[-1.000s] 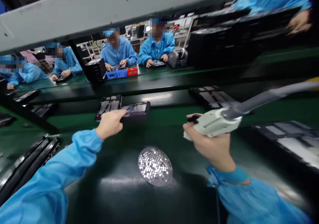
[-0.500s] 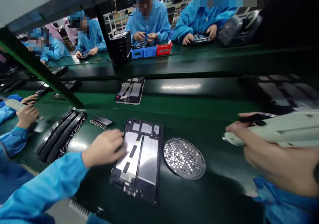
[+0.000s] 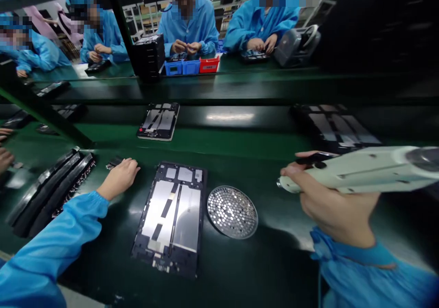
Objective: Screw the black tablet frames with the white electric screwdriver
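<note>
Gripping the driver [image 3: 370, 168], your right hand [image 3: 334, 203] is wrapped round its pale body, fingers closed, with the forefinger and thumb near the nose. The metal tip points left, above the green bench [image 3: 274, 264] and apart from everything on it. Your left hand [image 3: 118, 177] has its fingers bent downward beside a small black strip [image 3: 114, 161], which it partly covers; the undersides of the fingers are hidden, so whether they pinch anything cannot be told. Between your hands the tablet [image 3: 188, 216] lies flat, its silver panels and dark bands facing up. Just right of it sits a round dish [image 3: 236, 236] dotted with bright spots. Left of your left hand, note the long black strips [image 3: 51, 189], lying side by side. Beyond the near tablet lies a second tablet [image 3: 158, 121], red-marked at one corner. Farther back, blue boxes [image 3: 181, 67] and a red box [image 3: 209, 64] stand in a row before a co-worker [image 3: 188, 24].
</note>
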### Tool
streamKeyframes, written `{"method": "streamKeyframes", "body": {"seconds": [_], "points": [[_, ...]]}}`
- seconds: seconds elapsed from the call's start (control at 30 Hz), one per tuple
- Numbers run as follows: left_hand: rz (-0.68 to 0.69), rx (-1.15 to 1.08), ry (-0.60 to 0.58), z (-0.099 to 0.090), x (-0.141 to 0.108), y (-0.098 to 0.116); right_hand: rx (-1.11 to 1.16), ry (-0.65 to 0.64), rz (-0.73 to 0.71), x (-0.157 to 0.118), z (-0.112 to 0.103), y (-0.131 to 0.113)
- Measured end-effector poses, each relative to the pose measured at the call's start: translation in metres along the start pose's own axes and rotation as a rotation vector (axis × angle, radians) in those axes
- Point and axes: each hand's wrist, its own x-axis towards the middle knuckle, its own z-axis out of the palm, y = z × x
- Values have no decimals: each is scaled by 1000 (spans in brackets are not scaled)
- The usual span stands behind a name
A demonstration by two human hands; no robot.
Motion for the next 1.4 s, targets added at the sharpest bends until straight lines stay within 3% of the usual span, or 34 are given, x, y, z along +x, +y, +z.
{"method": "streamKeyframes", "body": {"seconds": [0.13,0.27,0.37,0.53,0.7,1.07,1.2,1.4], "points": [[16,-157,39,-24,7,11,49,-31,8,-1,-1,-1],[161,-398,6,-37,24,53,76,-31,1,0,0,-2],[267,-612,2,-23,47,90,93,-35,1,1,1,-2],[261,-632,88,21,81,126,121,-55,-20,-1,-1,-8],[414,-569,93,38,86,133,67,-94,-19,-2,-5,-17],[743,-326,16,25,64,132,160,-121,71,-8,-10,-18],[746,-106,42,25,55,134,204,-139,62,-8,-7,-12],[686,-91,-92,17,61,136,320,-105,110,-7,11,-32]]}}
